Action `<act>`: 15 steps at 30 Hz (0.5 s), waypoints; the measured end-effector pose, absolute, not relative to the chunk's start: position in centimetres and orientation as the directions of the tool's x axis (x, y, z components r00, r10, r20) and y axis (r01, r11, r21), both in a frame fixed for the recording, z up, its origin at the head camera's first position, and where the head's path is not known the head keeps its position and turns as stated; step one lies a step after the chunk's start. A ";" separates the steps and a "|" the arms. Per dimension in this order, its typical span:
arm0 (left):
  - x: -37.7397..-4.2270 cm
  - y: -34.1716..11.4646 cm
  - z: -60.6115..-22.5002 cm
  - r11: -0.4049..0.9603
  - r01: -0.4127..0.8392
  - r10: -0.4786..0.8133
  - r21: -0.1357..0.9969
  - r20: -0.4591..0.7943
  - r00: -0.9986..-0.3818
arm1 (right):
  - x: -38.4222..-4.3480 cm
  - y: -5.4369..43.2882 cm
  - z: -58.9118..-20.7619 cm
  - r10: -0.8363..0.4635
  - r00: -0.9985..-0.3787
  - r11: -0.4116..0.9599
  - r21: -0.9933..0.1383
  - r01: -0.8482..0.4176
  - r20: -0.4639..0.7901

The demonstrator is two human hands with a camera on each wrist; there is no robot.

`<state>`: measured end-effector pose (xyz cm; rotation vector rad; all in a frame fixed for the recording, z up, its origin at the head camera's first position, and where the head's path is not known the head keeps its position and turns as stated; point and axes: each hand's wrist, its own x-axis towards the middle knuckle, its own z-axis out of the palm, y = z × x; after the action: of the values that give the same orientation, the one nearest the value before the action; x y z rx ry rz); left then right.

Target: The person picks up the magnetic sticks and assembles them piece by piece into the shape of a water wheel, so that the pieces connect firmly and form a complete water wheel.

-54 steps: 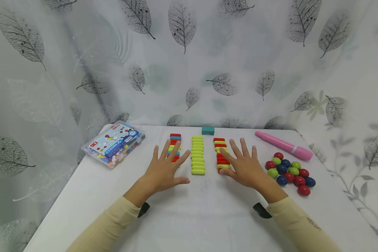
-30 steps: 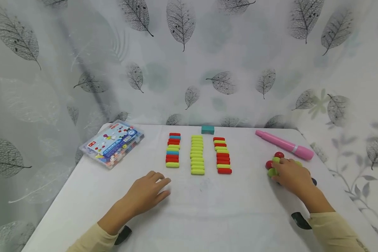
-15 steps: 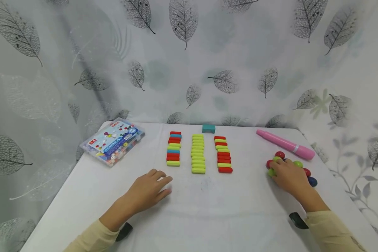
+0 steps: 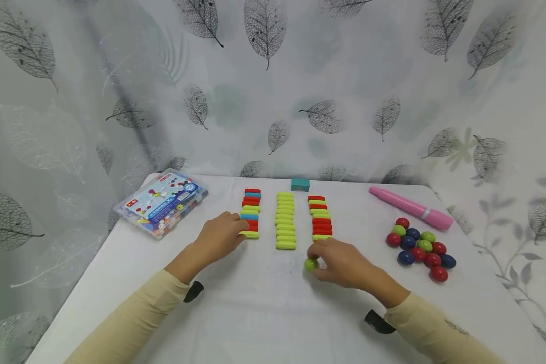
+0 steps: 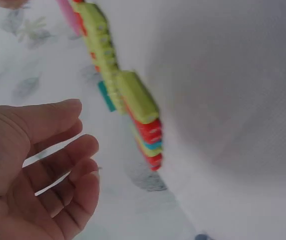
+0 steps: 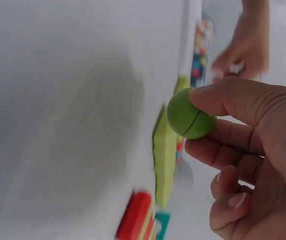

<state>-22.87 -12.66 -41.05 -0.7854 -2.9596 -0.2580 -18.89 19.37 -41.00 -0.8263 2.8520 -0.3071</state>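
Note:
My right hand [image 4: 346,264] pinches a green ball [image 6: 190,114] with a dark seam between thumb and fingers. It holds the ball just in front of the right column of red and yellow-green sticks [image 4: 321,222]. My left hand [image 4: 220,235] is beside the near end of the left column of red, blue and yellow-green sticks [image 4: 251,202]. In the left wrist view, the left hand [image 5: 47,170] has loosely bent fingers with nothing between them. A middle column of yellow-green sticks [image 4: 284,221] lies between the hands.
A pile of red, blue and green balls [image 4: 419,247] lies at the right. Behind it is a thick pink marker [image 4: 409,206]. A teal block [image 4: 300,185] stands at the back edge, and a clear case of small colourful pieces [image 4: 163,202] sits at the back left.
From spread over the columns, both hands drew apart; the right reached into the pile, took the green ball and carried it left. Lately the left hand moved forward to the left column.

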 end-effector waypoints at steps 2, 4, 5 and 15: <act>-23.8 -12.4 -41.6 0.863 0.482 0.478 0.148 0.068 -0.876 | -18.6 17.7 -41.4 -0.590 -0.800 0.795 -0.253 -0.551 -0.109; -24.5 -12.1 -42.2 0.864 0.479 0.479 0.159 0.036 -0.877 | -18.4 16.8 -41.8 -0.612 -0.782 0.780 -0.257 -0.570 -0.122; -24.8 -11.9 -42.4 0.861 0.481 0.483 0.165 0.027 -0.875 | -18.4 16.6 -42.0 -0.616 -0.777 0.778 -0.257 -0.573 -0.129; -25.9 -11.4 -43.7 0.881 0.446 0.457 0.160 -0.042 -0.888 | -18.3 16.5 -43.2 -0.649 -0.756 0.749 -0.247 -0.614 -0.087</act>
<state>-25.91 -11.38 -43.71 -0.7506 -3.1225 -0.2351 -18.32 16.54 -43.16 -1.0116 2.7796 -0.3053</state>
